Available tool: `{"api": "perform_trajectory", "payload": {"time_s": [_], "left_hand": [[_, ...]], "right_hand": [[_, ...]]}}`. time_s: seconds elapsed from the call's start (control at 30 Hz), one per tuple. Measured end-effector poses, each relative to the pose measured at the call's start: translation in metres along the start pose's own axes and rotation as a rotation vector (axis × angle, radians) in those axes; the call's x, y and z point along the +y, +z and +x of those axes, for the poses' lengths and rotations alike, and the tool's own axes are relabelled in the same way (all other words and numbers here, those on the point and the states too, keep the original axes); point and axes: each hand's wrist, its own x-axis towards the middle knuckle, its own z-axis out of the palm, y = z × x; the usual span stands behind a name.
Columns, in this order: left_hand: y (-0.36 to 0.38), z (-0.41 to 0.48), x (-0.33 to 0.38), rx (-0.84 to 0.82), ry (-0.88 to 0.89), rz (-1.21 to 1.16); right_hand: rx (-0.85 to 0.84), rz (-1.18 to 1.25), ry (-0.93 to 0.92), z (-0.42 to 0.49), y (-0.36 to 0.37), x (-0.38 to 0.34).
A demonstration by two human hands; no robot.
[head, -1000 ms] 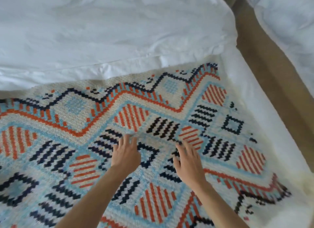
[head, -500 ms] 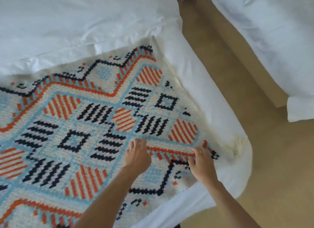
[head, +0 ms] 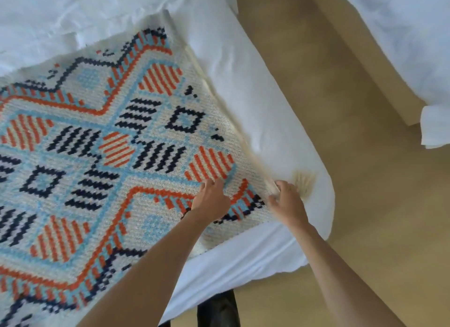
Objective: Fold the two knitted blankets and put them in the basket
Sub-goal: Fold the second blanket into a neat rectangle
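A knitted blanket with orange, navy and light-blue patterns on cream lies spread flat on a white bed. My left hand rests palm down on the blanket near its right corner, fingers together. At the blanket's right edge, my right hand closes its fingers on the cream border. A cream tassel fans out just beyond that hand. Only one blanket shows, and no basket is in view.
White crumpled bedding lies beyond the blanket's far edge. A tan carpeted aisle runs to the right of the bed. A second white bed stands at the upper right. A dark shape shows below the bed's near edge.
Both hands have slid right across the blanket from its middle to its right corner. My right hand has reached the edge and closed on the border. The view has swung right, showing the floor.
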Motion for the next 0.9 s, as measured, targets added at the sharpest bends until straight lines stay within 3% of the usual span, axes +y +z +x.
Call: {"api": "perform_trajectory", "payload": {"time_s": [0.17, 0.27, 0.53, 0.7, 0.9], "left_hand": [[-0.005, 0.0, 0.002, 0.017, -0.038, -0.023], [-0.007, -0.002, 0.004, 0.032, -0.053, -0.035], [-0.011, 0.0, 0.022, 0.013, -0.045, -0.014], [-0.009, 0.004, 0.034, 0.012, -0.03, -0.011], [-0.014, 0.008, 0.039, 0.067, 0.003, -0.065]], "right_hand": [[-0.108, -0.012, -0.059, -0.009, -0.003, 0.005], [-0.134, -0.082, 0.007, -0.017, -0.006, 0.013], [-0.087, -0.014, 0.012, -0.028, -0.009, 0.025], [-0.024, 0.144, 0.042, -0.015, -0.001, 0.006], [0.018, 0.121, -0.016, -0.036, 0.015, -0.028]]}}
